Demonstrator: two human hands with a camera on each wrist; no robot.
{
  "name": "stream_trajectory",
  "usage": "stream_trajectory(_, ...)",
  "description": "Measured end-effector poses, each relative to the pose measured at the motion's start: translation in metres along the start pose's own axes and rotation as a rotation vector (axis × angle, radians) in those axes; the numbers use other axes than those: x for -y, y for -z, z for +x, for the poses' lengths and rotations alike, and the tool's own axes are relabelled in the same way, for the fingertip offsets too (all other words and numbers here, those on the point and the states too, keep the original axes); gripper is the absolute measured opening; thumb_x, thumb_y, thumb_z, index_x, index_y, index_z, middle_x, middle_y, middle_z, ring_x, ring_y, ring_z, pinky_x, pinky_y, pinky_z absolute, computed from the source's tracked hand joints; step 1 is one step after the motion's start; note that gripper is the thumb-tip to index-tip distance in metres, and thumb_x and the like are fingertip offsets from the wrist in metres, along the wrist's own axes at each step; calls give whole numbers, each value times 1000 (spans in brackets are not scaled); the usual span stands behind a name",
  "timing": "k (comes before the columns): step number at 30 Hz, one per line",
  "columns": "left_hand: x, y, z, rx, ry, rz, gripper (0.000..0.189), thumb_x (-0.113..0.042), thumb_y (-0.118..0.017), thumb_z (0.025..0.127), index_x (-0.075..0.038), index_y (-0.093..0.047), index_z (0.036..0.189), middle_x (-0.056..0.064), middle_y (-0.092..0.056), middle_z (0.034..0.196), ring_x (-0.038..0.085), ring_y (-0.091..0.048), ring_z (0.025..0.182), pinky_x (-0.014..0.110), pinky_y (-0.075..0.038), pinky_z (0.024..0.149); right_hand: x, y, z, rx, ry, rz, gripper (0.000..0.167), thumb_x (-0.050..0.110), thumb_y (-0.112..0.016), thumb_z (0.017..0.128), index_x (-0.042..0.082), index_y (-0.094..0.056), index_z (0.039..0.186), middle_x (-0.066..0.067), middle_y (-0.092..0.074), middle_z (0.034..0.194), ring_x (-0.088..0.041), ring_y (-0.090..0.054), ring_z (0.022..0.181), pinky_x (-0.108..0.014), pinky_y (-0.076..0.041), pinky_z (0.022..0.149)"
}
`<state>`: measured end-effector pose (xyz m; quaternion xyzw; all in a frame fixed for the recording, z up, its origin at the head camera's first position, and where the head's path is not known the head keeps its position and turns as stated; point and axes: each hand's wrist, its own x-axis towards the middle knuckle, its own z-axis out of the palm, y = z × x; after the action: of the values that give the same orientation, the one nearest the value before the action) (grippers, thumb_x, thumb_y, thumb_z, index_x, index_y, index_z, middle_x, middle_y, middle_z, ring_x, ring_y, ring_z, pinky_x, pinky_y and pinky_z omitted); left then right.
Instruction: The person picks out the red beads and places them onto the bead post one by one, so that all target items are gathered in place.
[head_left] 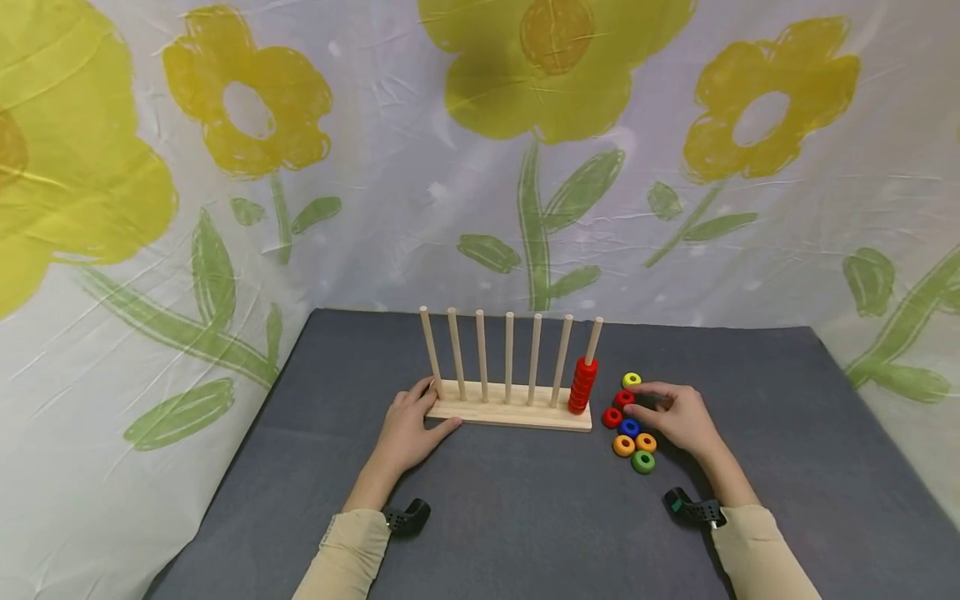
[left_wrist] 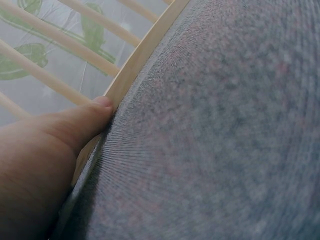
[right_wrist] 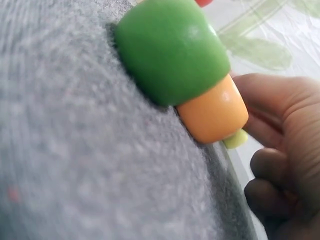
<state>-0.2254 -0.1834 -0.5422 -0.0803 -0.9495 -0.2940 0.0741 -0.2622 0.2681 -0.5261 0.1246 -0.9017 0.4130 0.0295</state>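
Note:
A wooden peg stand (head_left: 517, 415) holds a row of upright pegs, and several red rings (head_left: 582, 387) are stacked on its rightmost peg. My left hand (head_left: 405, 427) grips the stand's left end. In the left wrist view the thumb (left_wrist: 95, 112) presses against the base's front edge; the other fingers are hidden there. To the right of the stand, my right hand (head_left: 678, 417) pinches a red ring (head_left: 619, 400) between thumb and index finger, low among the loose rings. The right wrist view hides that pinch behind a green ring (right_wrist: 172, 52) and an orange ring (right_wrist: 215, 112).
Around the pinched ring lie a yellow ring (head_left: 626, 381), another red ring (head_left: 606, 417), a blue ring (head_left: 624, 432), two orange rings and a green one. Dark grey cloth (head_left: 525, 508) covers the table. A flower-printed curtain (head_left: 390, 208) hangs behind it.

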Motion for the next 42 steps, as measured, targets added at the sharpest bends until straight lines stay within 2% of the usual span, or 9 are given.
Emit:
stream_trajectory(6, 0, -1, 0, 2, -7, 5, 73, -44, -79, 96, -3, -57, 153, 18, -46, 163, 42, -51, 132, 61, -42, 110, 12, 7, -3, -23, -40, 62, 38, 25, -85, 93, 4, -77, 125, 9, -31, 53, -9, -28, 43, -27, -27, 43)
stream_trajectory(10, 0, -2, 0, 1, -5, 5, 72, -43, -80, 96, -3, -58, 152, 18, -46, 163, 42, -51, 132, 61, -42, 110, 20, 11, -4, -42, -24, 89, 37, 23, -84, 94, 5, -77, 126, 11, -31, 51, -9, -28, 42, -29, -27, 41)
stream_trajectory(28, 0, -1, -1, -12, -7, 5, 72, -44, -80, 95, -4, -59, 151, 18, -48, 162, 42, -52, 132, 61, -43, 110, 49, 21, -3, -91, 9, 57, 34, 25, -85, 94, 9, -79, 123, 8, -31, 51, -8, -25, 43, -28, -25, 40)
stream_trajectory(33, 1, -1, -1, -15, -5, 6, 72, -44, -80, 95, -5, -60, 151, 18, -48, 162, 42, -52, 133, 61, -42, 110, 58, 23, -3, -126, 33, 60, 32, 24, -85, 93, 10, -79, 122, 8, -30, 51, -7, -24, 42, -29, -25, 39)
stream_trajectory(42, 0, 0, 0, -18, -1, 6, 73, -44, -81, 95, -5, -59, 152, 17, -48, 162, 41, -52, 133, 61, -43, 110, 75, 25, -6, -158, 32, 48, 32, 25, -86, 93, 12, -80, 121, 9, -31, 49, -10, -25, 41, -29, -26, 39)
